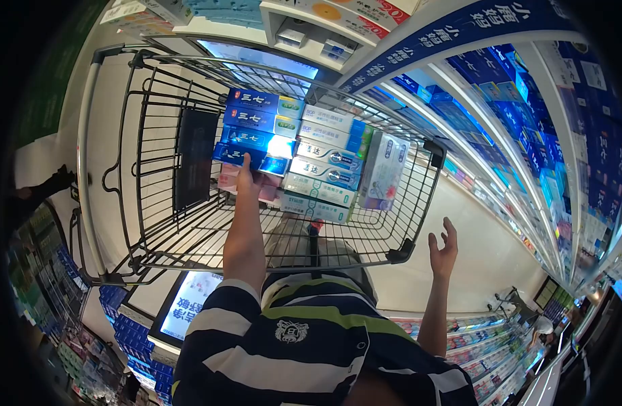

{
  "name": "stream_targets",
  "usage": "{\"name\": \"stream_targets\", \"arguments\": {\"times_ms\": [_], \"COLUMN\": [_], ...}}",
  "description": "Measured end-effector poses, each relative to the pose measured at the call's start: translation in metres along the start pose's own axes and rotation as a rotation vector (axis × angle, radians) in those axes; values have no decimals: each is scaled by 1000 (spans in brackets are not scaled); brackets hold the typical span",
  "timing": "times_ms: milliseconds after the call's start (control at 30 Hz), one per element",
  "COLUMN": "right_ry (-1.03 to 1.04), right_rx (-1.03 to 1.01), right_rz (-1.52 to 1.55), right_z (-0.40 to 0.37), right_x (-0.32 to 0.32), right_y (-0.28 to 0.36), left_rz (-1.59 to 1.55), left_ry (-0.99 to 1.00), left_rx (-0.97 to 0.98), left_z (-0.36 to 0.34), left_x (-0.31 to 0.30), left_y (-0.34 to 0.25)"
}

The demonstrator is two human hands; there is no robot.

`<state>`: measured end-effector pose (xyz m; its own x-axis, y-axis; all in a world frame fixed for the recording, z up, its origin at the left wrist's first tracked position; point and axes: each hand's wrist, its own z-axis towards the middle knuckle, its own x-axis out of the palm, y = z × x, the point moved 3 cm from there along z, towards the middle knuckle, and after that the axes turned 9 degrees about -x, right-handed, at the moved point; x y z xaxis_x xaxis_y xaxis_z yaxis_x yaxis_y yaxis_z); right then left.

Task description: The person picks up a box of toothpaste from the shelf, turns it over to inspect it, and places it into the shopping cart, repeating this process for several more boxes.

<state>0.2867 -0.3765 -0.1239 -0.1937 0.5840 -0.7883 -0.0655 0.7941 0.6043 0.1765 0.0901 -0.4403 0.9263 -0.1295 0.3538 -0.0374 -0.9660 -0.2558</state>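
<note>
My left hand [246,177] reaches into a wire shopping cart [408,237] and grips a blue toothpaste box [233,155], its thumb on the upper face and its other fingers hidden. More blue toothpaste boxes [252,120] lie in a row beyond it. Right of them is a row of white toothpaste boxes [328,128], with teal-and-white boxes [317,206] at the near end. A pink box [269,188] shows partly beneath my hand. On the right of the cart stands a pale printed pack [386,169]. My right hand [444,249] hangs outside the cart, fingers apart, holding nothing.
Lit shelves [514,155] full of blue boxes curve along the right. Behind the cart is a white display stand [324,51]. A lit sign [189,304] stands at lower left beside stacked blue boxes [138,342]. Pale floor [487,237] shows right of the cart.
</note>
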Motion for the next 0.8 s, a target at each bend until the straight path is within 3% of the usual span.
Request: {"name": "stream_targets", "arguments": {"times_ms": [167, 267, 467, 567, 700, 800], "right_ry": [-11, 1, -4, 13, 28, 48], "right_rx": [-29, -64, -134, -163, -245, -275], "right_rz": [66, 111, 255, 311, 374, 487], "right_z": [-3, -2, -6, -11, -18, -25], "right_x": [1, 3, 0, -9, -32, -53], "right_y": [3, 7, -10, -29, -63, -78], "left_rz": [-18, 11, 43, 169, 170, 254], "left_ry": [121, 54, 90, 232, 237, 372], "left_rx": [-25, -47, -23, 134, 170, 137], "left_z": [-22, -43, -131, -176, -243, -296], "left_x": [2, 1, 48, 79, 126, 164], "left_y": [2, 6, 33, 63, 125, 184]}}
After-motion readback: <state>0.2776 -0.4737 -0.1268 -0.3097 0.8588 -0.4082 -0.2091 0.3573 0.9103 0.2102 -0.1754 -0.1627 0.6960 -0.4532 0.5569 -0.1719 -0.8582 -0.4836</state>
